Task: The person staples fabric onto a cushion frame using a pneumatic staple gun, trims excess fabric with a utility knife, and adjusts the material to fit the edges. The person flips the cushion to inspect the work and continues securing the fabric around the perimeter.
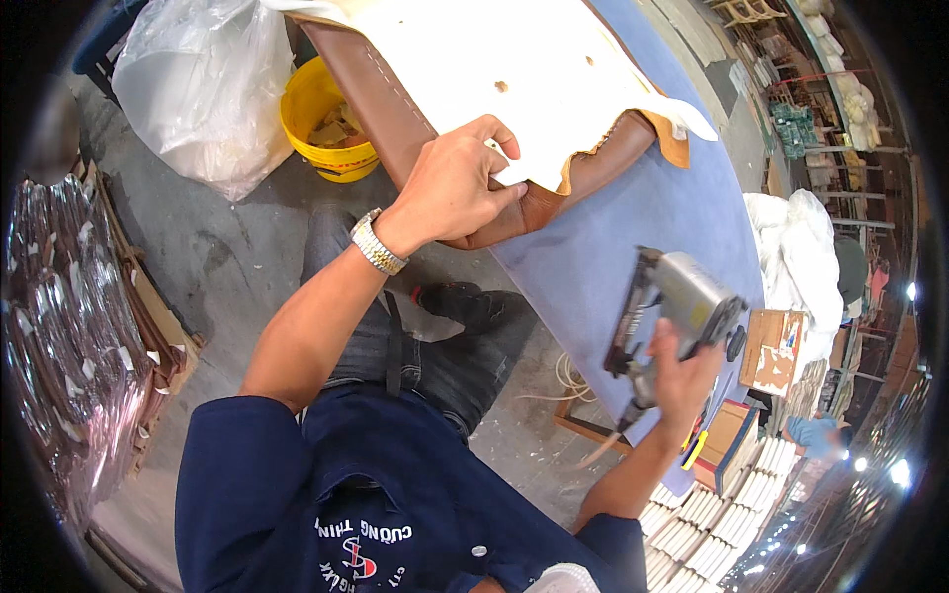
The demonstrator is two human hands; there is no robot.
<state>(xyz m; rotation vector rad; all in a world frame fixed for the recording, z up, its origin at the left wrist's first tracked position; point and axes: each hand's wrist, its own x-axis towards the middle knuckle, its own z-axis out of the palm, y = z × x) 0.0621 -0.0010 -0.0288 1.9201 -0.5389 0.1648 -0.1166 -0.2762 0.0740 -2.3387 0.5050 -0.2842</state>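
My left hand [457, 183], with a metal watch on the wrist, pinches the brown leather edge of an upholstered panel [395, 109] whose cream underside [514, 59] faces up. The panel lies on a blue-covered worktable [613, 237] and overhangs its edge. My right hand [682, 381] grips the handle of a grey pneumatic staple gun [672, 301], held above the table to the right of the panel and apart from it.
A yellow bucket [321, 124] with scraps and a large clear plastic bag [203, 84] stand on the concrete floor. Plastic-wrapped brown pieces [59, 336] are stacked at left. Small cardboard boxes [771, 351] and rows of staple strips [712, 524] sit at the table's right end.
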